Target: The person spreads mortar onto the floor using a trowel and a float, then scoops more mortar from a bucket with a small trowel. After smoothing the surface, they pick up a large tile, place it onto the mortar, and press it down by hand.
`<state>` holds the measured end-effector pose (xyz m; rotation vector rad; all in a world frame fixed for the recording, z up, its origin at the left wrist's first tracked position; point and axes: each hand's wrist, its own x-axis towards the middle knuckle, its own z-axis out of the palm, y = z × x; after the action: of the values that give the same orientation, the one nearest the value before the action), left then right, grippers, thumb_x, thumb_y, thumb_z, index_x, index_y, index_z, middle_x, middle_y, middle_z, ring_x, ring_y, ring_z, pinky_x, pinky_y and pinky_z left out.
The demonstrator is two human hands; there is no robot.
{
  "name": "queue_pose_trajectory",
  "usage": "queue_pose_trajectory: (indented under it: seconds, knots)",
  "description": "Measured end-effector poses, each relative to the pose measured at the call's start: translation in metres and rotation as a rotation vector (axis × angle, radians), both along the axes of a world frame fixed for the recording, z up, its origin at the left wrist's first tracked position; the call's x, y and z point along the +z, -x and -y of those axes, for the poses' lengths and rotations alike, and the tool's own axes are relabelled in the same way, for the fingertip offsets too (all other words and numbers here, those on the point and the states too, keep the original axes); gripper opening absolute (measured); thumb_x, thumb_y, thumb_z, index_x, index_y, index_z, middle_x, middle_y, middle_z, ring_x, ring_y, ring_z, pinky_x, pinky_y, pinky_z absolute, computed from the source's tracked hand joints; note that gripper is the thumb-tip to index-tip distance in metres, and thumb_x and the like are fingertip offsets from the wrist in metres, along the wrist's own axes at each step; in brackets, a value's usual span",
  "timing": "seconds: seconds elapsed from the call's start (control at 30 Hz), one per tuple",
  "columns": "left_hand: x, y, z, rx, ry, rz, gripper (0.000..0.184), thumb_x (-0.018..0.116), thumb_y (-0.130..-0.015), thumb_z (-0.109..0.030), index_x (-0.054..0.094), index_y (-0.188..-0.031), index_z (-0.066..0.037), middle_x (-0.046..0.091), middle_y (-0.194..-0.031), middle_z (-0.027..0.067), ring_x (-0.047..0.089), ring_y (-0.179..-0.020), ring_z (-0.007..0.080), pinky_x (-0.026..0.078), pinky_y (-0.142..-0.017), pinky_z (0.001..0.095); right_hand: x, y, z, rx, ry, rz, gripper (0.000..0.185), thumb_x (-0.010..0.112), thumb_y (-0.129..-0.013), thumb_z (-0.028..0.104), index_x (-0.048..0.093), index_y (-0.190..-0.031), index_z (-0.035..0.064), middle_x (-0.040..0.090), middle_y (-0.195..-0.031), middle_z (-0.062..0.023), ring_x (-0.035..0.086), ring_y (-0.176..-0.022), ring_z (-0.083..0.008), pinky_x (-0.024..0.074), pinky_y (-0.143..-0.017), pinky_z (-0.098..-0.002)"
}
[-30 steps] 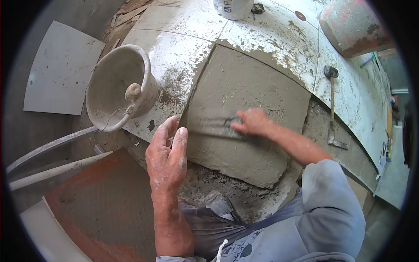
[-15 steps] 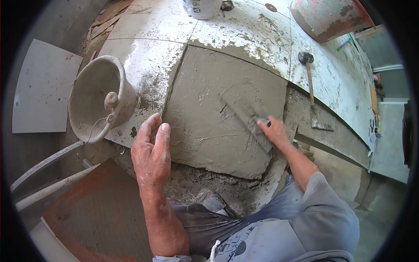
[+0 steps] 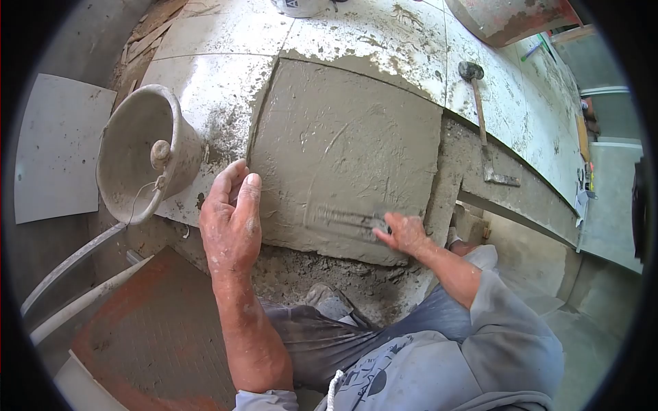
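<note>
A bed of wet grey mortar (image 3: 356, 130) lies in front of me, its surface smeared with trowel marks. My right hand (image 3: 406, 234) is closed around the handle of a trowel (image 3: 343, 220), whose blurred blade lies over the near part of the mortar. My left hand (image 3: 232, 222) hovers by the mortar's left edge with thumb and fingers apart, holding nothing. Whether its fingertips touch the mortar I cannot tell.
A mortar-stained bucket (image 3: 175, 147) stands at left, near a pale tile (image 3: 65, 147). A mallet (image 3: 471, 70) and a hammer-like tool (image 3: 497, 177) lie at right. White tiles (image 3: 212, 75) border the mortar; a ridged, reddish-edged tile (image 3: 157, 329) leans at lower left.
My right hand has drawn the trowel nearer and to the left, turning its blade from a steep slant to almost level. The left hand keeps its raised pose. The view has shifted slightly.
</note>
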<state>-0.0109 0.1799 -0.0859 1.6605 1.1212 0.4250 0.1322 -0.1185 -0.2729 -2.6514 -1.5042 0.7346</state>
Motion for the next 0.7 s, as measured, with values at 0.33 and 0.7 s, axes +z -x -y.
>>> queue_pose_trajectory:
  seconds: [0.33,0.7]
  knots:
    - [0.000,0.002,0.000,-0.011,-0.005,-0.016,0.037,0.059,-0.092,-0.020,0.058,-0.120,0.004,0.063,-0.109,0.0110,0.057,-0.100,0.0155,0.044,-0.090,0.0286,-0.012,-0.125,-0.057,-0.722,0.002,0.280,0.053,0.056,-0.084,0.055,0.057,-0.099,0.0040,0.067,-0.091,-0.0215,0.065,-0.086,-0.0412,0.0502,-0.075,-0.0515]
    - [-0.001,0.002,-0.005,-0.019,-0.018,-0.004,0.040,0.058,-0.091,-0.021,0.056,-0.121,0.006,0.063,-0.112,0.0209,0.061,-0.104,0.0244,0.047,-0.091,0.0339,0.010,-0.021,-0.156,-0.177,0.111,-0.195,0.056,0.048,-0.089,0.054,0.056,-0.111,0.0035,0.065,-0.093,-0.0220,0.065,-0.093,-0.0341,0.0517,-0.078,-0.0488]
